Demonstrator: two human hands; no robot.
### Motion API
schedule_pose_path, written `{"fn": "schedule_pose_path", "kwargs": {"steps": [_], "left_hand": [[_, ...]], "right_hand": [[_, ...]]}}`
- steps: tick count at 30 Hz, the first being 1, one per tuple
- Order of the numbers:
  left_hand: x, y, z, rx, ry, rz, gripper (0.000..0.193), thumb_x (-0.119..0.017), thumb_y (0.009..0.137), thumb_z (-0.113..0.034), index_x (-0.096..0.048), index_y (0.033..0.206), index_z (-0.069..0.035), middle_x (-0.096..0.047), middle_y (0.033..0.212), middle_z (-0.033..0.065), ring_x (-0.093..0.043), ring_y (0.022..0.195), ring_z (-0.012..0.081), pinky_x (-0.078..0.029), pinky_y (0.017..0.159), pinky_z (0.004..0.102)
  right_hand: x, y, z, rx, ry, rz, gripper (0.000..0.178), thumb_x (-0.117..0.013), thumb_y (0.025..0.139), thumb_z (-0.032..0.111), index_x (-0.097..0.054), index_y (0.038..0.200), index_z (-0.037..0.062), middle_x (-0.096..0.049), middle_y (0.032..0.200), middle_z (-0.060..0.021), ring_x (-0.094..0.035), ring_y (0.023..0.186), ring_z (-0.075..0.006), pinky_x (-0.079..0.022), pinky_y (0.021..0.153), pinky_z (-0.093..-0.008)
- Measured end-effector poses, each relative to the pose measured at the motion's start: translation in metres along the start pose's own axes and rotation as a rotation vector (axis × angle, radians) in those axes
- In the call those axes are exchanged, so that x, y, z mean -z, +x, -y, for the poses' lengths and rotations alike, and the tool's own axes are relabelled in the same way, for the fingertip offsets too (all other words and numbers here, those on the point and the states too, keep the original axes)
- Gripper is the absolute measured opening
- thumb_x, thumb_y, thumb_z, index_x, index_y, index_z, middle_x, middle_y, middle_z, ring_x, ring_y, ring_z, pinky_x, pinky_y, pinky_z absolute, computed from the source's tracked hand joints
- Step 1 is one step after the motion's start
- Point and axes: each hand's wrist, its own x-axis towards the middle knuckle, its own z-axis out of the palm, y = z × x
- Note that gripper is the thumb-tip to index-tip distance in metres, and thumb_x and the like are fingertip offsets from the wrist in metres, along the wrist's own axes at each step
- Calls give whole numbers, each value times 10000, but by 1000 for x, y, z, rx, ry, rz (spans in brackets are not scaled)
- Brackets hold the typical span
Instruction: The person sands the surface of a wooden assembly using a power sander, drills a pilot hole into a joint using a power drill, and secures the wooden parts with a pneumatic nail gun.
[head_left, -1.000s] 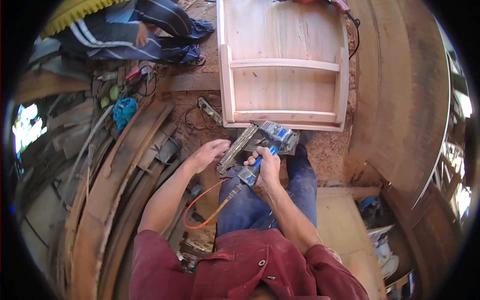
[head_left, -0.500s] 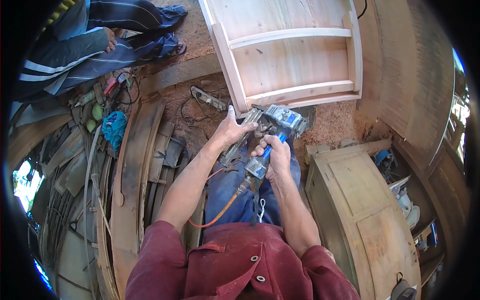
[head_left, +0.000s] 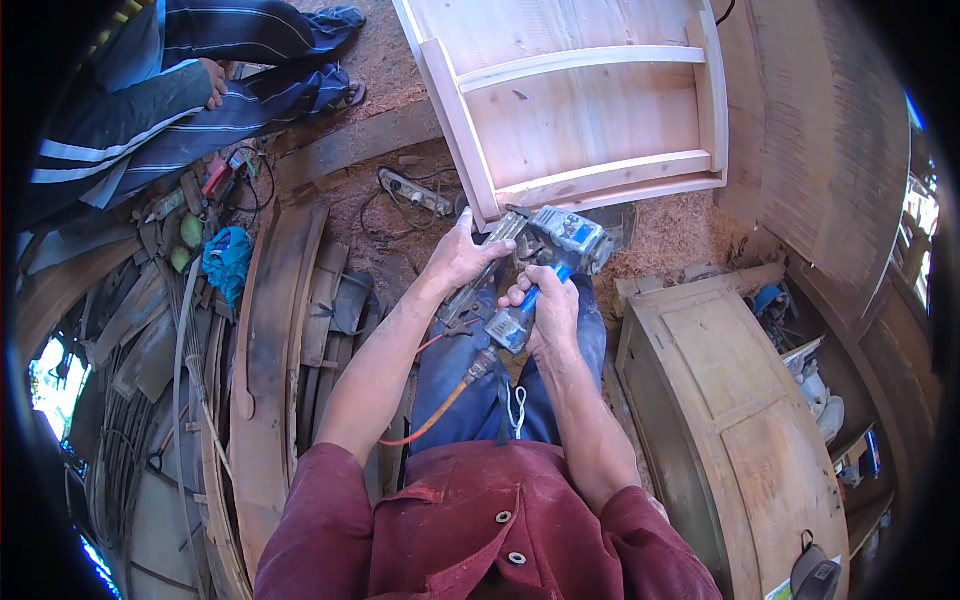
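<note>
My right hand point(head_left: 548, 308) is closed round the blue handle of a pneumatic nail gun point(head_left: 568, 234), in front of my lap. My left hand point(head_left: 462, 258) grips the tool's long metal magazine point(head_left: 465, 302), thumb pointing upward and fingers partly hidden beneath. An orange air hose point(head_left: 440, 423) runs from the handle's lower end and curves off to the left. The gun's head is close to the near edge of a pale wooden panel point(head_left: 590, 115) with a raised frame and cross rails. Whether the nose touches the wood, I cannot tell.
A wooden cabinet point(head_left: 735, 400) stands at my right. Stacked boards point(head_left: 275, 400) and thin rods lie at left. A power strip point(head_left: 415, 192) with cords rests on the shavings-covered floor. Another person's legs point(head_left: 260, 60) and hand show at the upper left.
The view has shifted slightly. Both hands keep their hold on the nail gun, which stays near the panel's near edge.
</note>
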Motion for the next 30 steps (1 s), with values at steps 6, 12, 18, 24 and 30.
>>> {"fn": "schedule_pose_path", "kwargs": {"steps": [6, 12, 18, 24, 30], "left_hand": [[7, -3, -13, 49, 56, 1, 872, -824, 759, -456, -488, 1410, 18, -648, 1303, 244, -636, 1214, 345, -479, 1031, 405], [16, 0, -21, 15, 15, 57, 714, -828, 808, -323, -553, 1382, 2, -733, 1086, 139, -691, 827, 167, -554, 748, 321], [13, -1, -22, 112, -42, 84, 723, -833, 799, -340, -563, 1378, -2, -727, 1129, 147, -693, 948, 187, -536, 870, 335], [7, -3, -16, -4, 102, 18, 823, -852, 759, -338, -510, 1424, 5, -653, 1307, 191, -642, 1154, 243, -486, 998, 358], [5, 1, 8, -107, 127, -28, 916, -842, 735, -443, -467, 1455, -20, -651, 1299, 245, -641, 1204, 337, -482, 1029, 401]], "right_hand": [[-3, 0, 1, -18, -17, -12, 74, -564, 908, 81, -536, 918, 14, -531, 723, -49, -552, 563, -165, -554, 567, -384], [-14, -3, -5, -2, 13, -49, 76, -566, 900, 83, -542, 916, 13, -539, 721, -51, -569, 560, -173, -572, 571, -380], [-12, 0, -2, 5, -10, -45, 77, -569, 897, 90, -550, 887, 16, -535, 717, -48, -578, 568, -170, -578, 571, -378], [-3, -7, -17, 91, 43, -66, 105, -583, 881, 82, -564, 829, -7, -559, 696, -86, -590, 541, -191, -587, 545, -377], [0, -6, -20, 94, 33, -51, 89, -581, 877, 72, -549, 839, -1, -554, 700, -81, -589, 543, -190, -586, 545, -376]]}}
